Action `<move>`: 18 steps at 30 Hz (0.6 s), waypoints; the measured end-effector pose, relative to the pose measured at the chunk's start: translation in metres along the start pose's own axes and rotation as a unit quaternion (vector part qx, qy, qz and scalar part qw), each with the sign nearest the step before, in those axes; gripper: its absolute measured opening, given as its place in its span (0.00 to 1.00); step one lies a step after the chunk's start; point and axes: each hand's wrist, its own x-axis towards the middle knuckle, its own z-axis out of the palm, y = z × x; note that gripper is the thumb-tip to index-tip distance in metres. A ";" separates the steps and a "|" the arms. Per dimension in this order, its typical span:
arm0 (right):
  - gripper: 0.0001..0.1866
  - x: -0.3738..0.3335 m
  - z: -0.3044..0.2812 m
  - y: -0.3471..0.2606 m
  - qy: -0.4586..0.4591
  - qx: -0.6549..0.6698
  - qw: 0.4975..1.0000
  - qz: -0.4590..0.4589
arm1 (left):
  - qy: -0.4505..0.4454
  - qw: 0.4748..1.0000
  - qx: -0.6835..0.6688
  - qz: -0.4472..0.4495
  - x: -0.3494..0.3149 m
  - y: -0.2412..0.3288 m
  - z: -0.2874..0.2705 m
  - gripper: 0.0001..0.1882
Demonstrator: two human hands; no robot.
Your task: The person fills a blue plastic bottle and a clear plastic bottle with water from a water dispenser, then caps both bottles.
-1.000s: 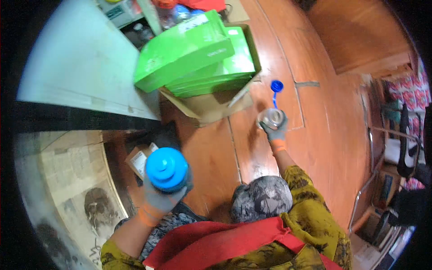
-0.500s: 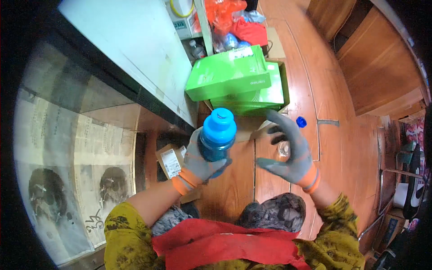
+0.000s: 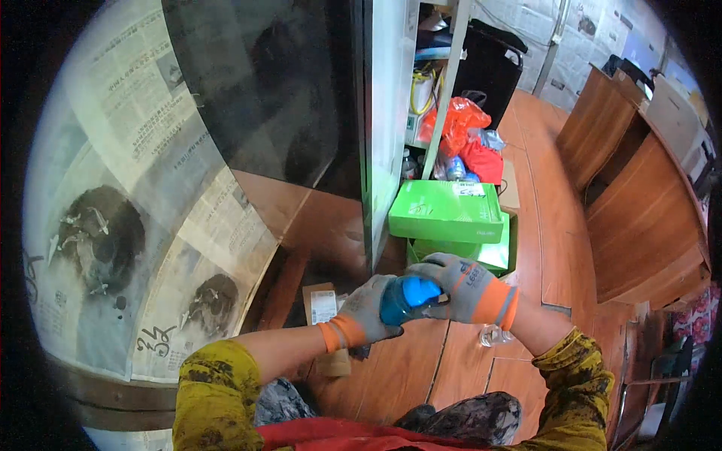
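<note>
Floor (image 3: 532, 173): wood-grain planks with dark seams; a strip runs from the person's knees up between the green boxes and the desk, giving room at the right hand's outer side.
Papered wall (image 3: 128, 150): yellowed sheets at the left, bearing rows of small dark print, larger brushed characters and dark round pictures.
Tall dark panel (image 3: 263, 83): stands left of centre; its pale upright edge comes down just beyond the hands and limits room ahead on the left.
Wooden desk (image 3: 639, 218): at the right, well apart from the hands, near edge angled across the planks.
Green boxes (image 3: 447, 210): stacked in an open carton beyond the hands; white print on the upper box's front, a marked white label on its top.
Left hand (image 3: 370, 310): gloved, curled around the bottle's body.
Right hand (image 3: 468, 287): gloved, dark print across its back; fingers bent over the bottle's lid, thumb below.
Small cardboard box (image 3: 322, 310): white printed label facing up, just left of the left hand.
Blue bottle (image 3: 395, 304): between both hands, tilted, bright-blue lid (image 3: 421, 289) toward the right hand.
Clear container (image 3: 494, 337): on the planks, near the right wrist.
</note>
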 end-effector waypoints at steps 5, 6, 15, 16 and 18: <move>0.43 0.000 -0.007 -0.011 0.031 -0.018 0.999 -0.030 | -0.005 0.998 -0.038 0.040 0.004 -0.007 -0.007 0.50; 0.43 0.000 -0.010 -0.013 -0.003 0.014 0.999 0.046 | -0.008 0.999 -0.035 0.039 0.007 -0.009 -0.008 0.50; 0.35 0.017 -0.027 -0.023 0.040 0.000 0.999 0.017 | -0.024 0.999 -0.008 0.022 0.011 -0.024 -0.005 0.51; 0.33 0.018 -0.029 -0.024 0.051 0.043 0.995 0.077 | -0.001 0.999 -0.015 0.034 0.011 -0.024 -0.007 0.51; 0.29 0.027 -0.034 -0.024 0.002 0.008 0.992 0.126 | 0.032 0.997 -0.012 0.063 0.010 -0.024 -0.012 0.51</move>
